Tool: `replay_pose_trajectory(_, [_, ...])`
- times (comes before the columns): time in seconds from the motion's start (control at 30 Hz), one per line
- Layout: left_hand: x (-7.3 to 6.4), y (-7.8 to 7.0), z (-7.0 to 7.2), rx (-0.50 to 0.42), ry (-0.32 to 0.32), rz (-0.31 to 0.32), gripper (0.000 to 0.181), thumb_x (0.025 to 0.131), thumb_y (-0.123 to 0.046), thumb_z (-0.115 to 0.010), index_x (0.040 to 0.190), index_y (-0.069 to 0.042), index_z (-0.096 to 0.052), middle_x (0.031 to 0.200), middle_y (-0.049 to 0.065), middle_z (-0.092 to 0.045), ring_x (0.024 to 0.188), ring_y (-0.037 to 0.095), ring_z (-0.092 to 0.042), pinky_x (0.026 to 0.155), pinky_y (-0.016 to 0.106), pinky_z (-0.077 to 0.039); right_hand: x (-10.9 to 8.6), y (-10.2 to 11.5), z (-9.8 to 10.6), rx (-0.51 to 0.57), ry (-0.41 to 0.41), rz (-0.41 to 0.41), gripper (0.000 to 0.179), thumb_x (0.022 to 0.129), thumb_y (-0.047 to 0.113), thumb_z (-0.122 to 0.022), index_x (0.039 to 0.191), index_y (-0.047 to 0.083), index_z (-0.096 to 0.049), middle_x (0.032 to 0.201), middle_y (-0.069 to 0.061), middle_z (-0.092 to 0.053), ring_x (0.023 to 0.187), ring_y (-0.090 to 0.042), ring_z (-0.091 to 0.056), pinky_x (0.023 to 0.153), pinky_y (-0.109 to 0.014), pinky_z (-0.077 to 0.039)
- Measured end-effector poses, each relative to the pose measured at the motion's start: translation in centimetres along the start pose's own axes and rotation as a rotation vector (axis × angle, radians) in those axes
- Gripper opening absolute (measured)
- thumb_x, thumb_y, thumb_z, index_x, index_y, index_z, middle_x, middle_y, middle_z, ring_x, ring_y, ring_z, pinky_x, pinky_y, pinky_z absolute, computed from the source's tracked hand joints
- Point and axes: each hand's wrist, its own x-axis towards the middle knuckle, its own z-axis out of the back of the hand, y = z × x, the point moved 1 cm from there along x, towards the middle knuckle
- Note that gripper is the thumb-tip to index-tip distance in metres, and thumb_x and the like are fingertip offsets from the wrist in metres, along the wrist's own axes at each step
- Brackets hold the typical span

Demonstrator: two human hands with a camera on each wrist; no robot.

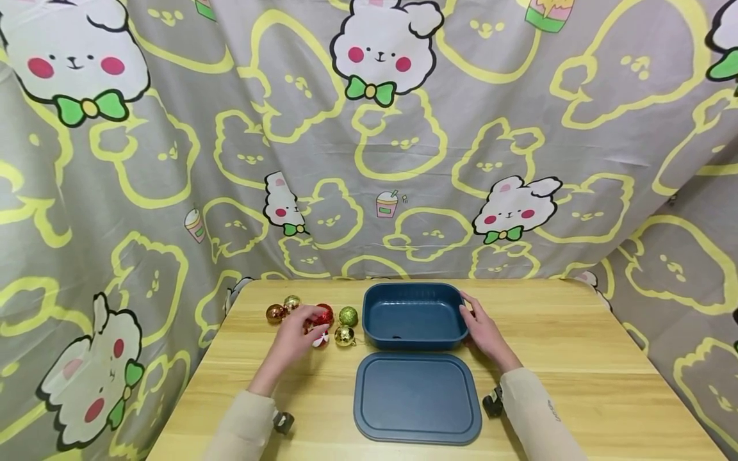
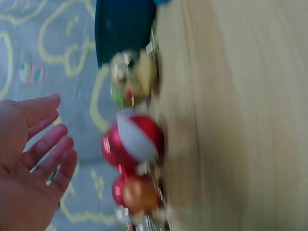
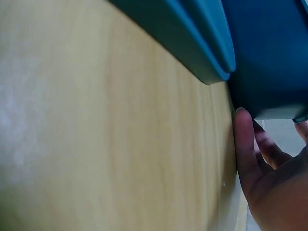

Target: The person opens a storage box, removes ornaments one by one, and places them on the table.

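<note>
My left hand (image 1: 294,336) hovers over a group of shiny Christmas baubles, its fingers spread and slightly bent, with nothing held. A red bauble (image 1: 325,313) and a red-and-white bauble (image 2: 137,137) lie closest to it; in the left wrist view there is a gap between them and the fingers. Against the right side of a dark blue rectangular box (image 1: 415,315) rests my right hand (image 1: 483,326), its fingers loosely extended. In the right wrist view the thumb (image 3: 244,130) touches low on the box wall. A small dark spot shows on the box floor.
A flat blue lid (image 1: 418,398) lies in front of the box. Green (image 1: 348,315) and gold (image 1: 344,335) baubles sit just left of the box. Copper (image 1: 275,313) and gold baubles are further left. A patterned curtain (image 1: 403,153) hangs behind the wooden table (image 1: 576,358).
</note>
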Motion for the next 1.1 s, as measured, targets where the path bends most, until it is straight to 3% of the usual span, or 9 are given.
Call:
replay_pose_trajectory(0.1, [0.6, -1.5, -1.6, -0.035, 0.025, -0.057, 0.032, 0.093, -0.011, -0.078, 0.124, -0.006, -0.071, 0.116, 0.013, -0.071, 0.099, 0.032, -0.070, 0.083, 0.044, -0.061, 0.0, 0.0, 0.1, -0.001, -0.002, 0.004, 0.057, 0.111, 0.051, -0.037, 0.163, 0.030, -0.029, 0.129, -0.029, -0.059, 0.063, -0.025, -0.063, 0.058, -0.035, -0.058])
replay_pose_trajectory(0.27, [1.3, -3.2, -4.3, -0.042, 0.121, -0.115, 0.033, 0.096, -0.016, -0.075, 0.128, -0.006, -0.070, 0.122, 0.012, -0.071, 0.111, 0.032, -0.069, 0.096, 0.052, -0.058, -0.1, -0.1, 0.0, -0.009, 0.002, 0.006, 0.057, 0.111, 0.051, -0.037, 0.163, 0.030, -0.029, 0.126, -0.029, -0.061, 0.064, -0.024, -0.064, 0.058, -0.035, -0.058])
replay_pose_trajectory(0.4, [1.7, -4.1, -6.2, -0.008, 0.220, -0.139, 0.034, 0.101, -0.025, -0.070, 0.131, -0.011, -0.070, 0.129, 0.004, -0.070, 0.123, 0.026, -0.065, 0.104, 0.048, -0.055, -0.3, -0.2, -0.1, -0.016, 0.013, -0.001, 0.057, 0.111, 0.050, -0.038, 0.164, 0.030, -0.028, 0.126, -0.029, -0.060, 0.066, -0.023, -0.064, 0.059, -0.035, -0.058])
replay_pose_trajectory(0.5, [2.2, -4.7, -7.3, 0.016, 0.255, -0.177, 0.034, 0.104, -0.031, -0.065, 0.132, -0.013, -0.069, 0.129, 0.000, -0.070, 0.122, 0.022, -0.066, 0.104, 0.045, -0.054, -0.2, -0.1, -0.1, -0.006, 0.005, -0.001, 0.056, 0.111, 0.050, -0.038, 0.163, 0.030, -0.029, 0.126, -0.029, -0.060, 0.065, -0.024, -0.064, 0.058, -0.035, -0.058])
replay_pose_trajectory(0.63, [3.2, -5.3, -8.5, 0.067, 0.258, -0.236, 0.034, 0.105, -0.034, -0.062, 0.130, -0.013, -0.070, 0.121, 0.000, -0.073, 0.108, 0.016, -0.069, 0.098, 0.042, -0.056, 0.0, 0.1, 0.0, 0.001, -0.009, 0.001, 0.056, 0.111, 0.050, -0.038, 0.163, 0.030, -0.030, 0.126, -0.029, -0.059, 0.063, -0.025, -0.064, 0.058, -0.034, -0.058])
replay_pose_trajectory(0.7, [3.5, -5.4, -8.9, 0.132, 0.261, -0.265, 0.034, 0.106, -0.036, -0.060, 0.129, -0.013, -0.071, 0.117, -0.001, -0.073, 0.103, 0.015, -0.069, 0.102, 0.042, -0.054, 0.0, 0.2, 0.0, -0.004, -0.007, 0.002, 0.056, 0.111, 0.050, -0.038, 0.163, 0.029, -0.030, 0.125, -0.029, -0.059, 0.062, -0.025, -0.063, 0.057, -0.034, -0.057])
replay_pose_trajectory(0.9, [4.2, -5.4, -10.1, 0.355, 0.314, -0.326, 0.035, 0.109, -0.043, -0.051, 0.127, -0.021, -0.072, 0.120, -0.005, -0.074, 0.109, 0.014, -0.070, 0.115, 0.045, -0.045, -0.1, 0.4, 0.0, -0.001, -0.001, -0.008, 0.055, 0.112, 0.049, -0.038, 0.163, 0.030, -0.029, 0.125, -0.029, -0.059, 0.063, -0.025, -0.063, 0.058, -0.035, -0.057])
replay_pose_trajectory(1.1, [4.4, -5.4, -10.5, 0.340, 0.376, -0.318, 0.037, 0.111, -0.041, -0.047, 0.128, -0.021, -0.073, 0.125, -0.005, -0.074, 0.114, 0.014, -0.069, 0.116, 0.043, -0.043, -0.3, 0.5, 0.0, -0.001, -0.001, -0.009, 0.054, 0.112, 0.048, -0.037, 0.163, 0.032, -0.029, 0.127, -0.028, -0.059, 0.062, -0.026, -0.062, 0.058, -0.035, -0.057])
